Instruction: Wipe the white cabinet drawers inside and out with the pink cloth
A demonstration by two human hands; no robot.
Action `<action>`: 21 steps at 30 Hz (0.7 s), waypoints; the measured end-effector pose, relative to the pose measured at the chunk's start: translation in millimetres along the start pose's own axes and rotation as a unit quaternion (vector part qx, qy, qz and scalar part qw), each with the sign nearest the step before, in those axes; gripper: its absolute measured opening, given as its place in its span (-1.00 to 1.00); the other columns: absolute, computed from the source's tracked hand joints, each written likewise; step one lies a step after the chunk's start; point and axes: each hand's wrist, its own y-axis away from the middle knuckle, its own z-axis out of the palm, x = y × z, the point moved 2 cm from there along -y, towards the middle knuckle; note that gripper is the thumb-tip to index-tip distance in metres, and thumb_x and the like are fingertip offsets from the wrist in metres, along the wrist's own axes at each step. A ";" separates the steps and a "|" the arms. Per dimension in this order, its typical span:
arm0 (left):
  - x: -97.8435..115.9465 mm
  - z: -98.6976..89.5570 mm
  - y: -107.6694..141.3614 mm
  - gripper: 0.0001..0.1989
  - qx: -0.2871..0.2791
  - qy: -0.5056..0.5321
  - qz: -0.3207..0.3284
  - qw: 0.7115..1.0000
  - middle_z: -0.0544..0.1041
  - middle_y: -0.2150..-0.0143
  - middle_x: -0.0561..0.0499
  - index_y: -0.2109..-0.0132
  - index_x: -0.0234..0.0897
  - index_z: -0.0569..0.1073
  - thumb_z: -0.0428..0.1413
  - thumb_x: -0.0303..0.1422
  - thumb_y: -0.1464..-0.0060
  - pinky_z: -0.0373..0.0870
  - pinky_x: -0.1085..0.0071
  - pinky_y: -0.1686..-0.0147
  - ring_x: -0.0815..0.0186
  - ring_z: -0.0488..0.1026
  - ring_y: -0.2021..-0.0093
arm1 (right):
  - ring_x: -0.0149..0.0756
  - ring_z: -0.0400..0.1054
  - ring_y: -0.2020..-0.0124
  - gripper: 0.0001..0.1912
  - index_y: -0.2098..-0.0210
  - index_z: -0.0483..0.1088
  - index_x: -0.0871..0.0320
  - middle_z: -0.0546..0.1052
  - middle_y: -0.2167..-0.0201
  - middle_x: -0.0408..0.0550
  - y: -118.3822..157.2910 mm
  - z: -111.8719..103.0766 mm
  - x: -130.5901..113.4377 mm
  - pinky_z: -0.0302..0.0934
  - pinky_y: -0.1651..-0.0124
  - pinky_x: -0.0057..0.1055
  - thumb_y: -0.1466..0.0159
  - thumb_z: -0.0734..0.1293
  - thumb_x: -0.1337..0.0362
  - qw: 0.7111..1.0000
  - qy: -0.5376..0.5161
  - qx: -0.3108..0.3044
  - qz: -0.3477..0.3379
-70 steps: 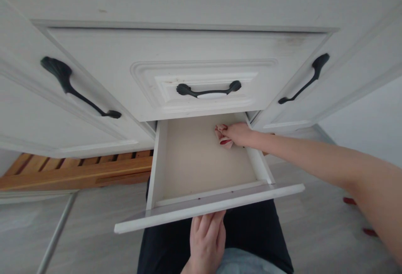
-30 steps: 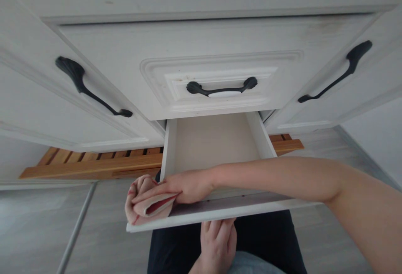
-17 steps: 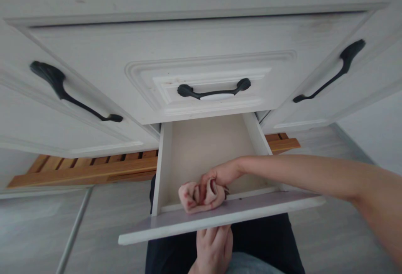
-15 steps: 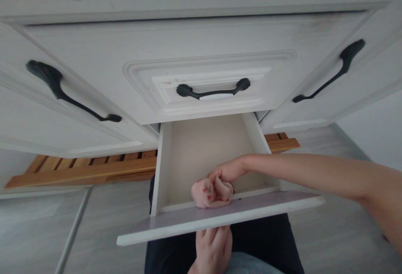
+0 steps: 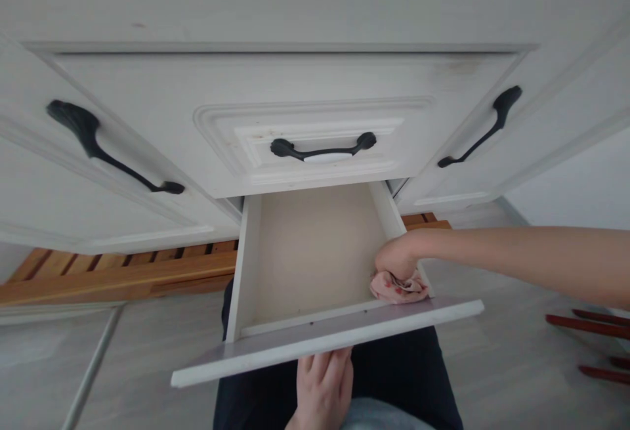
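A white cabinet [image 5: 315,13] spans the upper frame; its lower drawer [image 5: 315,253] juts out across the centre, leaving the inside within reach. At bottom centre, the left hand [image 5: 325,377] meets the outside of the drawer front [image 5: 327,342], probably to steady it; its fingertips are hidden, so I cannot tell its grip. Right of centre, the right hand [image 5: 398,256] closes on a pink cloth [image 5: 399,289], bunched perhaps to fit the drawer's lower right corner. Dark specks [image 5: 312,323] lie left of it
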 end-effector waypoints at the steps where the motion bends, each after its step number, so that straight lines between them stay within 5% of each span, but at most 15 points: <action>1: 0.2 0.2 0.4 -0.76 -0.002 -0.001 0.000 1.000 0.63 0.20 0.05 0.05 -0.13 0.55 0.07 -0.51 -0.25 0.42 0.37 0.01 0.27 0.54 0.17 | -0.45 0.05 0.69 -0.77 0.74 0.30 0.17 0.20 0.81 -0.33 1.8 -2.5 -3.0 -0.03 0.48 -0.43 0.15 0.31 0.60 1.000 0.007 -0.016 0.007; 6: 1.6 1.9 2.2 -0.77 -0.027 -0.013 -0.010 0.999 0.61 0.18 0.02 0.05 -0.14 0.56 0.06 -0.48 -0.26 0.43 0.33 0.02 0.24 0.52 0.15 | -0.41 0.14 0.68 -0.77 0.73 0.27 0.17 0.28 0.77 -0.28 18.3 -18.0 -20.9 -0.02 0.49 -0.43 0.12 0.24 0.61 0.996 0.028 -0.089 0.017; 12: 0.6 5.3 4.0 -0.78 -0.006 -0.010 -0.012 1.000 0.60 0.18 0.02 0.06 -0.14 0.55 0.06 -0.48 -0.26 0.40 0.28 -0.04 0.22 0.50 0.12 | -0.43 0.15 0.60 -0.77 0.66 0.26 0.15 0.25 0.72 -0.29 77.7 -24.3 -28.8 0.01 0.45 -0.45 0.06 0.19 0.60 0.997 -0.028 -0.077 -0.008; 17: 3.2 4.0 0.1 -0.78 -0.003 0.007 -0.024 1.000 0.59 0.19 0.02 0.08 -0.14 0.55 0.05 -0.48 -0.27 0.40 0.29 -0.04 0.21 0.48 0.12 | -0.40 0.40 0.32 -0.70 0.48 0.50 0.18 0.52 0.43 -0.18 131.7 2.3 -14.1 0.21 0.19 -0.46 0.07 0.19 0.56 0.972 -0.225 0.056 -0.046; 21: 7.3 -0.5 -7.8 -0.75 0.012 0.022 -0.039 0.999 0.60 0.20 0.02 0.09 -0.13 0.56 0.02 -0.49 -0.28 0.42 0.32 0.02 0.23 0.48 0.15 | -0.37 0.47 0.18 -0.75 0.25 0.55 0.11 0.57 0.25 -0.06 148.8 43.1 -3.4 0.26 0.13 -0.43 -0.16 0.27 0.35 0.930 -0.301 0.200 -0.074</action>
